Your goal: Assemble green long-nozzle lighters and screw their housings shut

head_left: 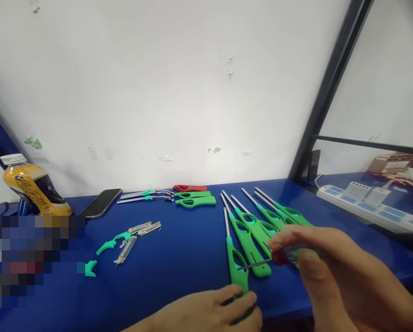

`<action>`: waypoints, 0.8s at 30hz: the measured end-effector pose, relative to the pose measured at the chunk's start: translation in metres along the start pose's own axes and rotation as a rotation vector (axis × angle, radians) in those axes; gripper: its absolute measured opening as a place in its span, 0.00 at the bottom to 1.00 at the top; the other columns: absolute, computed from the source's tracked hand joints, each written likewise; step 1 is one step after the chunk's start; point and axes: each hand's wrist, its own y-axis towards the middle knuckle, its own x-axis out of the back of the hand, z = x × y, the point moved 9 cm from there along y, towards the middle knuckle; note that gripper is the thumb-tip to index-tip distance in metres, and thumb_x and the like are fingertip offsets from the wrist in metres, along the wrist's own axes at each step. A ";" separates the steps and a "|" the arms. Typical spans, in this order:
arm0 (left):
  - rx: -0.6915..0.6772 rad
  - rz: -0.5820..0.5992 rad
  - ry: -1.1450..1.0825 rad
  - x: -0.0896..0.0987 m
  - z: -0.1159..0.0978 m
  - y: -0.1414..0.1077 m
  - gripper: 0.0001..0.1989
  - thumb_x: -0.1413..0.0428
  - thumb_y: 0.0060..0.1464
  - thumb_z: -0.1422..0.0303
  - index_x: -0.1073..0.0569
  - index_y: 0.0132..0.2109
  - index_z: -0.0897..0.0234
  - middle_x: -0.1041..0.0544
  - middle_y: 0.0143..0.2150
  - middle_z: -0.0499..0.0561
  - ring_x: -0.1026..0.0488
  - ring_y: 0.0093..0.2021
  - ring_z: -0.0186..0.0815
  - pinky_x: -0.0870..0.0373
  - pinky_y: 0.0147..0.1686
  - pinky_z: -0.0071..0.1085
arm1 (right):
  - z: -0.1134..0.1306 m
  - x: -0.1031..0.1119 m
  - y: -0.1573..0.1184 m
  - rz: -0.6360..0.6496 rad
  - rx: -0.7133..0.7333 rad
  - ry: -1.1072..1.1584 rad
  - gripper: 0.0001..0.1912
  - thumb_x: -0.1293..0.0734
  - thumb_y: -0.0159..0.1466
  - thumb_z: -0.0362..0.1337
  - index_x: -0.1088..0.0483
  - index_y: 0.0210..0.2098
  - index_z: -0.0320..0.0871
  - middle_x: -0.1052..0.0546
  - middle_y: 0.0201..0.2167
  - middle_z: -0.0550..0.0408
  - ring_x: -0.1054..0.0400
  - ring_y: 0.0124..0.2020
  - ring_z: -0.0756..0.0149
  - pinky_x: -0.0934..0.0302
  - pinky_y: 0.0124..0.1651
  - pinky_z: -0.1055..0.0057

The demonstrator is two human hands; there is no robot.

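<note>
My left hand (220,309) has its fingers wrapped over the lower handle of a green stick lighter (240,275) lying on the blue table. In my right hand (331,272) is a screwdriver (256,264) with a red and clear handle. Its thin metal tip reaches the lighter near the trigger opening; whether it touches I cannot tell. Several more green lighters with metal barrels, such as this green lighter (249,240), lie side by side just to the right, partly behind my right hand.
Metal barrels with wires (137,199), green shells (195,201) and a red shell (190,188) lie at the back. Clear fuel tanks (126,250) and teal triggers (105,247) are left of centre. A phone (102,203), a bottle (36,186) and a power strip (382,210) flank them.
</note>
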 end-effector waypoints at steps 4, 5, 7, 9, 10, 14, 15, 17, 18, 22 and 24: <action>0.106 0.010 -0.009 -0.001 0.029 0.002 0.11 0.46 0.78 0.69 0.22 0.60 0.56 0.17 0.59 0.55 0.22 0.63 0.44 0.25 0.61 0.40 | 0.002 0.002 -0.001 -0.023 0.005 -0.024 0.12 0.28 0.73 0.31 0.16 0.48 0.56 0.15 0.38 0.59 0.21 0.39 0.63 0.29 0.37 0.66; 0.147 0.026 -0.011 -0.002 0.038 0.001 0.11 0.45 0.78 0.69 0.23 0.61 0.57 0.18 0.59 0.57 0.22 0.62 0.46 0.24 0.59 0.41 | 0.002 0.002 0.000 -0.028 0.002 -0.035 0.12 0.27 0.72 0.31 0.16 0.47 0.56 0.15 0.38 0.59 0.20 0.39 0.62 0.29 0.38 0.65; 0.230 0.073 -0.026 -0.005 0.057 -0.003 0.15 0.43 0.75 0.71 0.26 0.65 0.59 0.19 0.60 0.61 0.22 0.62 0.47 0.23 0.57 0.41 | 0.002 0.003 0.000 -0.031 -0.012 -0.055 0.10 0.27 0.72 0.32 0.15 0.46 0.55 0.15 0.37 0.58 0.20 0.39 0.61 0.29 0.38 0.64; 0.325 0.117 -0.043 -0.009 0.082 -0.011 0.22 0.39 0.69 0.73 0.27 0.67 0.59 0.20 0.60 0.58 0.22 0.61 0.46 0.22 0.57 0.40 | 0.002 0.003 0.001 -0.024 -0.028 -0.064 0.09 0.26 0.72 0.32 0.15 0.45 0.54 0.15 0.36 0.58 0.20 0.37 0.62 0.29 0.37 0.64; 0.394 0.131 -0.035 -0.011 0.099 -0.018 0.22 0.38 0.66 0.76 0.25 0.64 0.60 0.19 0.58 0.57 0.21 0.57 0.44 0.22 0.55 0.38 | 0.002 0.003 0.001 -0.019 -0.031 -0.062 0.08 0.26 0.73 0.33 0.15 0.45 0.53 0.15 0.36 0.58 0.21 0.37 0.62 0.29 0.37 0.64; 0.727 0.162 0.079 -0.023 0.174 -0.060 0.15 0.37 0.73 0.63 0.23 0.61 0.62 0.21 0.61 0.57 0.20 0.56 0.47 0.19 0.56 0.50 | 0.007 -0.002 0.003 0.001 -0.003 -0.085 0.11 0.27 0.73 0.30 0.16 0.47 0.55 0.14 0.40 0.60 0.20 0.39 0.63 0.28 0.41 0.65; 0.789 0.170 0.103 -0.027 0.190 -0.071 0.18 0.37 0.73 0.60 0.23 0.63 0.62 0.22 0.63 0.58 0.20 0.57 0.47 0.19 0.55 0.50 | 0.008 -0.003 0.003 0.001 0.010 -0.094 0.13 0.27 0.73 0.29 0.16 0.48 0.56 0.13 0.41 0.61 0.20 0.40 0.64 0.27 0.42 0.66; 0.866 0.192 0.124 -0.037 0.212 -0.088 0.19 0.36 0.73 0.60 0.24 0.64 0.62 0.22 0.64 0.58 0.20 0.57 0.48 0.18 0.55 0.50 | 0.010 -0.007 0.003 0.007 0.026 -0.094 0.15 0.28 0.73 0.28 0.17 0.48 0.57 0.13 0.43 0.63 0.20 0.40 0.65 0.26 0.44 0.66; 0.885 0.205 0.124 -0.043 0.219 -0.095 0.19 0.36 0.73 0.60 0.24 0.65 0.62 0.22 0.64 0.58 0.20 0.57 0.48 0.18 0.55 0.50 | 0.010 -0.010 0.003 0.020 0.028 -0.082 0.15 0.28 0.73 0.27 0.17 0.48 0.57 0.13 0.43 0.63 0.20 0.40 0.65 0.26 0.45 0.67; 0.896 0.248 0.092 -0.061 0.229 -0.103 0.19 0.36 0.73 0.60 0.24 0.65 0.62 0.22 0.64 0.58 0.19 0.57 0.48 0.18 0.55 0.50 | 0.008 -0.019 0.003 0.101 0.056 -0.040 0.18 0.29 0.72 0.25 0.17 0.51 0.55 0.13 0.45 0.62 0.20 0.40 0.65 0.26 0.45 0.68; 0.892 0.251 0.081 -0.063 0.227 -0.102 0.19 0.36 0.73 0.60 0.24 0.64 0.62 0.22 0.64 0.58 0.19 0.56 0.47 0.18 0.54 0.50 | 0.007 -0.020 0.004 0.129 0.095 -0.029 0.19 0.29 0.72 0.24 0.18 0.52 0.54 0.14 0.44 0.61 0.20 0.40 0.65 0.26 0.45 0.67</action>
